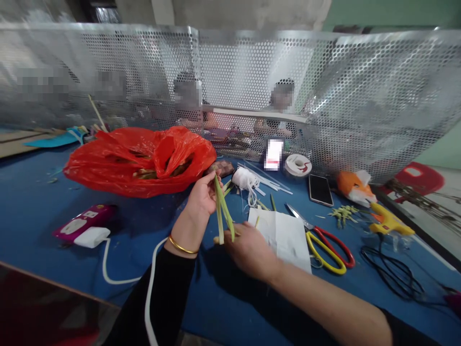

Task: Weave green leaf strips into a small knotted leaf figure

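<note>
My left hand (pixel 204 194) is closed around the upper end of a few long, pale green leaf strips (pixel 224 211), which hang downward over the blue table. My right hand (pixel 250 250) is slightly blurred at their lower ends, its fingers curled. Whatever those fingers hold is hidden. Just beyond the hands sits a bundle of white string (pixel 245 179), with more green pieces beside it. A white paper sheet (pixel 284 235) lies to the right of the strips. Scissors (pixel 329 247) with one red and one yellow handle rest against the paper, blades partly apart.
A red plastic bag (pixel 108 168) holds brownish stalks at the left. A white charger (pixel 91 237) trails a cable past my left arm. Rightward are a ribbon spool (pixel 298 165), a phone (pixel 320 189) and a yellow glue gun (pixel 391 223). Perforated metal panels (pixel 248 72) stand behind.
</note>
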`<state>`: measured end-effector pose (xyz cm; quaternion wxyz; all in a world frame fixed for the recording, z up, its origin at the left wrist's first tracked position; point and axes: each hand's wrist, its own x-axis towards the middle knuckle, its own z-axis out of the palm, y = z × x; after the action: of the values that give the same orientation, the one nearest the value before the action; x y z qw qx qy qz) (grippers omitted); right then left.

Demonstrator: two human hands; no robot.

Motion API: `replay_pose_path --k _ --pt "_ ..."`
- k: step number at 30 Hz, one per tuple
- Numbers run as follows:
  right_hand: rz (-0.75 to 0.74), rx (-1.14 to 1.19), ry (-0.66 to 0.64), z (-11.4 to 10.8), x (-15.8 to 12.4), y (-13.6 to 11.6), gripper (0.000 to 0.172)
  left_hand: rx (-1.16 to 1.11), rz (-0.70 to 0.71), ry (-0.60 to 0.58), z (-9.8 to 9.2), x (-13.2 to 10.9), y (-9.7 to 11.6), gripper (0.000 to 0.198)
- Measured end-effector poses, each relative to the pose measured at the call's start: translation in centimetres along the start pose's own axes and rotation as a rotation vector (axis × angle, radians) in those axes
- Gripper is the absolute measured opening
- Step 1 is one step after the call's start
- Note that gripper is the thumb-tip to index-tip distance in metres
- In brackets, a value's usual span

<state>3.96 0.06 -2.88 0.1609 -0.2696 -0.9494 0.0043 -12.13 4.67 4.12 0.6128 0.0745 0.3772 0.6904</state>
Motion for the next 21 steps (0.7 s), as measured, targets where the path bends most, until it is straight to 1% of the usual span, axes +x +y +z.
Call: replay_pose_path --k 1,4,6,7,9,10,13,15,16,18,20,21 --pt "0.058 -0.03 0.025 -0.8 -0.7 1.2 0.017 0.001 -0.005 0.002 -0.1 0.1 -0.1 0.015" --pt "0.295 -0.155 0.129 -3.2 -2.6 4.8 0.024 0.005 -0.01 0.001 -0.2 0.3 -0.4 0.01" --pt "0.392 -0.198 0.171 -4.0 -3.0 6.2 0.032 0.012 -0.016 -0.005 -0.2 0.3 -0.6 0.009" --pt "0.401 -0.183 0.154 -4.0 -2.8 6.4 0.032 0.018 -0.02 -0.009 -0.2 0.2 -0.7 0.009" --pt "0.35 -0.13 0.078 -3.1 -1.5 5.9 0.023 0.033 -0.031 -0.019 -0.1 0.2 -0.9 0.011" --pt "0.313 -0.117 0.055 -2.4 -0.6 5.3 0.018 0.041 -0.034 -0.023 0.0 0.1 -0.9 0.013" --pt "0.237 -0.105 0.018 0.1 2.3 3.3 0.013 0.056 -0.031 -0.023 0.3 0.1 -1.3 0.017" --pt "0.183 -0.093 0.004 1.2 3.6 2.4 0.009 0.061 -0.031 -0.024 0.3 0.1 -1.5 0.017" --pt "0.161 -0.087 0.003 1.5 3.8 2.3 0.011 0.062 -0.033 -0.027 0.4 0.1 -1.7 0.017" --pt "0.136 -0.071 0.017 1.3 3.4 2.5 0.014 0.06 -0.042 -0.031 0.4 0.0 -1.9 0.016" --pt "0.159 -0.06 0.059 0.3 1.9 3.6 0.016 0.055 -0.052 -0.026 0.6 -0.1 -2.1 0.015" --pt "0.198 -0.059 0.097 -0.4 0.9 4.3 0.018 0.052 -0.057 -0.022 0.7 -0.3 -2.1 0.015"
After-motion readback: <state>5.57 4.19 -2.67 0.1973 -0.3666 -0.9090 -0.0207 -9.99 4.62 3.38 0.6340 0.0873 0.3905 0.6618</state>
